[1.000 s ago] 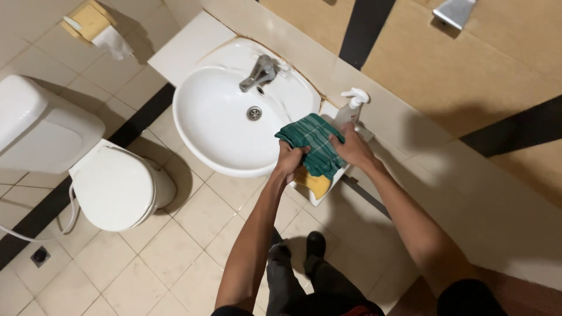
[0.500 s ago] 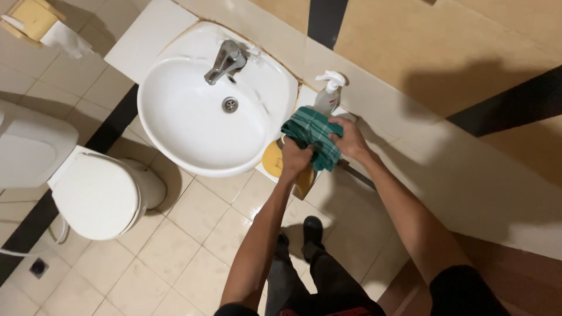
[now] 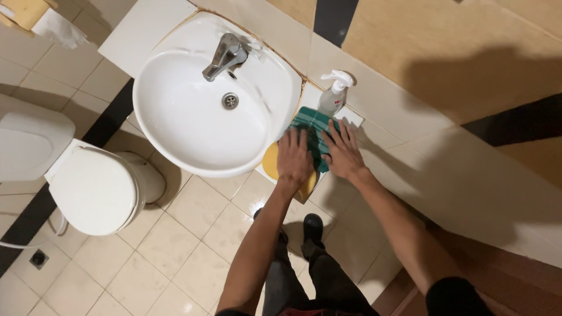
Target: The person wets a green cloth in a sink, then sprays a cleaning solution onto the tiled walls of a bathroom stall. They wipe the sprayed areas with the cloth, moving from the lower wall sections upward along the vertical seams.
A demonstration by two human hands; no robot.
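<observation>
We see the left hand (image 3: 294, 159) and the right hand (image 3: 343, 153) both spread flat, fingers open and gripping nothing, pressing a green cloth (image 3: 312, 127) onto the small ledge just right of the white sink (image 3: 175, 126). A yellow cloth (image 3: 271, 164) shows under the left palm at the ledge's front edge. A white spray bottle (image 3: 335, 93) stands behind the green cloth, touching its far edge, while open tiled floor (image 3: 146, 263) lies below the sink.

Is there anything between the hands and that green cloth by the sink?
Nothing visible. The left hand and right hand both lie flat on the green cloth, which covers a yellow cloth. The spray bottle stands just beyond it.
</observation>
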